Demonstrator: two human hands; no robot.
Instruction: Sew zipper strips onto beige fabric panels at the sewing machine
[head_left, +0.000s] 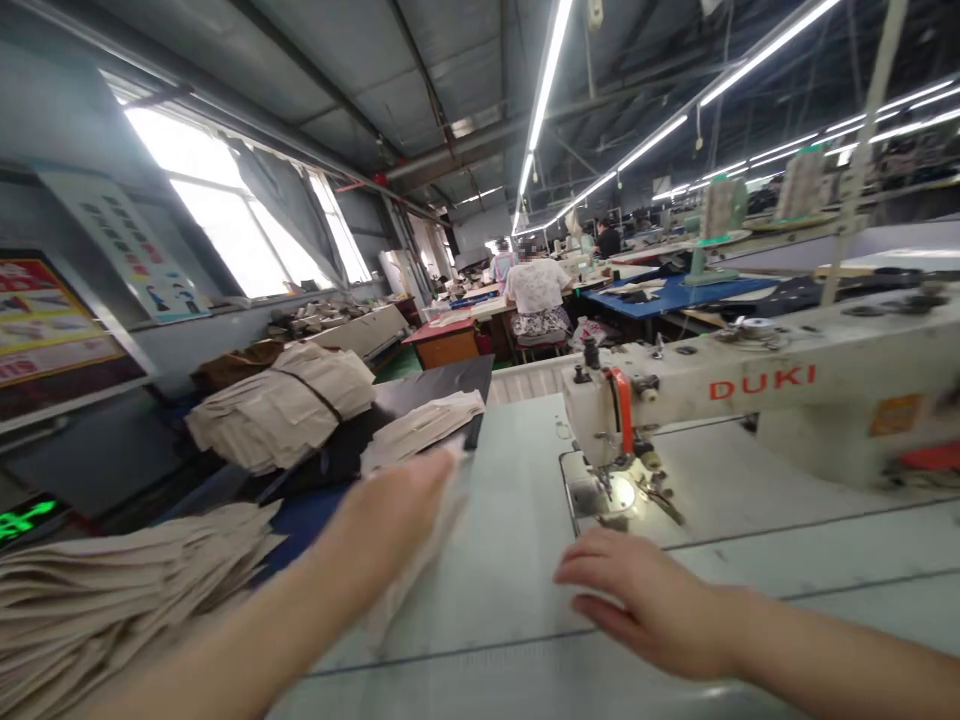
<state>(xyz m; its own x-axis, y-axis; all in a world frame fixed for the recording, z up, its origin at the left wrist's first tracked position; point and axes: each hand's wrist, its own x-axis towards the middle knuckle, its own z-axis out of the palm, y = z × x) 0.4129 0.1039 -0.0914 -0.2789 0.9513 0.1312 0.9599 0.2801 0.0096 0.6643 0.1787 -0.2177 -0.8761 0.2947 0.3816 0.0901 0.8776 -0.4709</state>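
Observation:
My left hand (401, 510), smeared by motion, is closed on a pale fabric piece (420, 580) that hangs down over the left part of the sewing machine's table (517, 500). Just beyond it lies a small stack of beige fabric pieces (424, 425). My right hand (645, 600) rests low over the table in front of the needle area, fingers apart and holding nothing. The sewing machine (600, 410), marked DUKI, stands right behind that hand. Its lamp lights the needle plate (619, 492), where no fabric shows.
A tied bundle of beige fabric (281, 405) sits on the left, with a fanned pile of cut pieces (127, 590) nearer. Thread cones (718, 210) stand behind the machine. A seated person (536, 290) is farther ahead, near a blue table (675, 297).

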